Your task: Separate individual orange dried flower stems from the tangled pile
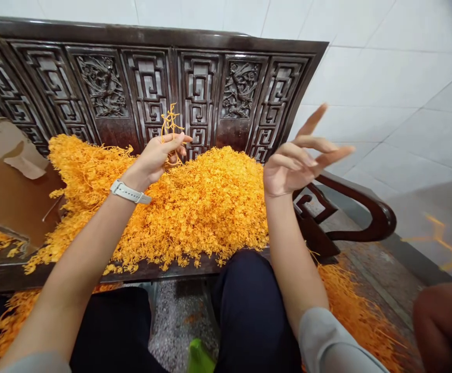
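Note:
My left hand (161, 155), with a pale strap watch (128, 191) on the wrist, pinches thin orange branched plastic pieces (171, 122) that stick up above the fingers. Below and behind it spreads a large heap of small orange plastic pieces (210, 207) on the bench seat. Raised past the heap's right end, my right hand (301, 155) has its fingers stretched apart and nothing in them. A blurred orange branched piece (443, 243) hangs in the air at the far right, apart from that hand.
The dark carved wooden bench (121, 127) has a curled armrest (377, 212) at right. A torn cardboard box (12, 181) sits on its left part. More orange branched pieces (358, 305) lie on the floor at right. A person's bare limb (443, 321) shows at lower right.

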`<act>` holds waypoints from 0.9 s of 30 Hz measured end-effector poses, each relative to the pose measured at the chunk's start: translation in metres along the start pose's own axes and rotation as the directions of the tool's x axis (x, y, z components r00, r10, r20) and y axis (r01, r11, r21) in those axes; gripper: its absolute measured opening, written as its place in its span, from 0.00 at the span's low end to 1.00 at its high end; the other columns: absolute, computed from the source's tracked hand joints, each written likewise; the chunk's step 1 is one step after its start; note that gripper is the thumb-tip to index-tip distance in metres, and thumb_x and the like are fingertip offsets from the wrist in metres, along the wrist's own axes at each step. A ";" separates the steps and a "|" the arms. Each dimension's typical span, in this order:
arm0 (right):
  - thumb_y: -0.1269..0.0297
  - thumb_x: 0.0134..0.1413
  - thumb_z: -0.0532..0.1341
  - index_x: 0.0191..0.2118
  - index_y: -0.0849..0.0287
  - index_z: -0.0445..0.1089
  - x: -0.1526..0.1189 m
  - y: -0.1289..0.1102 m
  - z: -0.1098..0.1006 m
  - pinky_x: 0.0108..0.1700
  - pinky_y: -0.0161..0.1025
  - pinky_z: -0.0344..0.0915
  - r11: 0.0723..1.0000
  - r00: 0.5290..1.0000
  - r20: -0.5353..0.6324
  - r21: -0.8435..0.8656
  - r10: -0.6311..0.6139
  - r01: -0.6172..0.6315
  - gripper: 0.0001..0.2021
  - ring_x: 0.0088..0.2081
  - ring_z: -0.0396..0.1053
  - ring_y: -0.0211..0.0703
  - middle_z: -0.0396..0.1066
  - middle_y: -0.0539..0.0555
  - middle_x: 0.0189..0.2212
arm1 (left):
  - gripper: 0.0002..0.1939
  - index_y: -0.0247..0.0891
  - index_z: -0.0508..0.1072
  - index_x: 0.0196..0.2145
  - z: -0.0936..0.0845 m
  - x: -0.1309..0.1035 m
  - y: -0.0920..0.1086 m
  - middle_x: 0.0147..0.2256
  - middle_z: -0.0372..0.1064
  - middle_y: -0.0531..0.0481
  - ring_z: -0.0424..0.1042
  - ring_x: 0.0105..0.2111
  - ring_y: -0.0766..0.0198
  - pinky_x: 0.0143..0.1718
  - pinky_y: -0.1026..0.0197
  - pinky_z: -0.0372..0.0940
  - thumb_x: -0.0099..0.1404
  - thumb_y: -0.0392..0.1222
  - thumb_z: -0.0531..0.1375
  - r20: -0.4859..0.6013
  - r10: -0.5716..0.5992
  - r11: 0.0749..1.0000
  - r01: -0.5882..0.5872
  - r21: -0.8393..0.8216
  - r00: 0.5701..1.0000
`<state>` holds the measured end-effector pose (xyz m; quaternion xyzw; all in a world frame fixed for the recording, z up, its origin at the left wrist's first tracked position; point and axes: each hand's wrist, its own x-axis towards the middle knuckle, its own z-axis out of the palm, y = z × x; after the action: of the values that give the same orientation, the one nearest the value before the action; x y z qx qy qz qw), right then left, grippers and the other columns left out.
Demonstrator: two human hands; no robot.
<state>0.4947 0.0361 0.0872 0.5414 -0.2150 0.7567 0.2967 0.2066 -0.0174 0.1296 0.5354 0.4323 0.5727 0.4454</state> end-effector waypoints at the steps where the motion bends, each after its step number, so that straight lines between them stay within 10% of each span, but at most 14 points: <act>1: 0.61 0.59 0.74 0.48 0.45 0.78 -0.001 0.000 -0.003 0.30 0.38 0.64 0.982 0.994 -0.107 -0.189 -0.021 0.000 0.12 0.27 0.66 0.36 0.77 0.48 0.32 | 0.09 0.37 0.83 0.40 0.001 0.000 0.000 0.28 0.72 0.50 0.61 0.19 0.74 0.19 0.67 0.53 0.73 0.45 0.67 0.009 0.002 1.000 -0.002 -0.010 1.000; 4: 0.53 0.62 0.72 0.48 0.48 0.78 -0.004 0.010 -0.012 0.24 0.35 0.57 0.573 0.877 -0.476 -0.737 -0.063 -0.359 0.12 0.23 0.59 0.32 0.73 0.44 0.26 | 0.14 0.36 0.80 0.41 0.010 -0.002 0.000 0.30 0.74 0.48 0.67 0.22 0.72 0.22 0.66 0.59 0.74 0.51 0.66 0.041 0.008 0.999 -0.007 -0.034 0.999; 7: 0.48 0.59 0.74 0.45 0.51 0.78 -0.006 0.030 -0.020 0.28 0.38 0.59 0.042 0.696 -0.676 -0.724 -0.243 -0.689 0.15 0.26 0.62 0.33 0.73 0.46 0.29 | 0.19 0.37 0.76 0.36 0.025 -0.007 0.001 0.30 0.74 0.48 0.70 0.24 0.70 0.26 0.66 0.64 0.75 0.56 0.64 0.042 0.023 0.999 -0.021 -0.036 0.999; 10: 0.40 0.60 0.71 0.46 0.53 0.77 -0.006 0.049 -0.028 0.30 0.39 0.60 -0.187 0.694 -0.678 -0.669 -0.242 -0.719 0.21 0.28 0.65 0.35 0.74 0.49 0.32 | 0.22 0.38 0.73 0.34 0.039 -0.012 0.002 0.30 0.74 0.49 0.72 0.27 0.70 0.32 0.65 0.69 0.76 0.60 0.62 0.019 0.053 0.998 -0.052 -0.046 0.998; 14: 0.40 0.56 0.73 0.36 0.54 0.74 -0.005 0.060 -0.033 0.30 0.39 0.58 -0.320 0.780 -0.603 -0.715 -0.166 -0.621 0.22 0.27 0.61 0.35 0.68 0.47 0.27 | 0.24 0.39 0.72 0.35 0.046 -0.014 0.003 0.31 0.73 0.49 0.73 0.29 0.69 0.33 0.65 0.69 0.74 0.63 0.62 -0.016 0.096 0.994 -0.097 -0.043 0.995; 20: 0.43 0.61 0.71 0.33 0.53 0.68 -0.002 0.051 -0.034 0.28 0.39 0.60 -0.324 0.851 -0.352 -0.812 -0.389 -0.485 0.20 0.24 0.61 0.34 0.63 0.45 0.25 | 0.21 0.37 0.75 0.31 0.031 -0.014 0.007 0.32 0.74 0.47 0.65 0.23 0.73 0.23 0.65 0.57 0.69 0.58 0.70 0.068 0.090 0.990 -0.097 0.107 0.994; 27: 0.46 0.61 0.70 0.35 0.52 0.66 -0.007 0.037 -0.044 0.31 0.40 0.58 -0.358 0.773 -0.176 -0.809 -0.610 -0.467 0.18 0.27 0.59 0.36 0.60 0.46 0.28 | 0.14 0.39 0.81 0.33 0.015 -0.015 0.011 0.30 0.76 0.48 0.62 0.21 0.73 0.23 0.64 0.56 0.63 0.51 0.75 0.141 0.137 0.961 -0.166 0.221 0.980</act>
<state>0.4408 0.0357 0.0662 -0.2247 -0.5808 0.3280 0.7104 0.2215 -0.0345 0.1380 0.6500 0.4251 0.5164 0.3608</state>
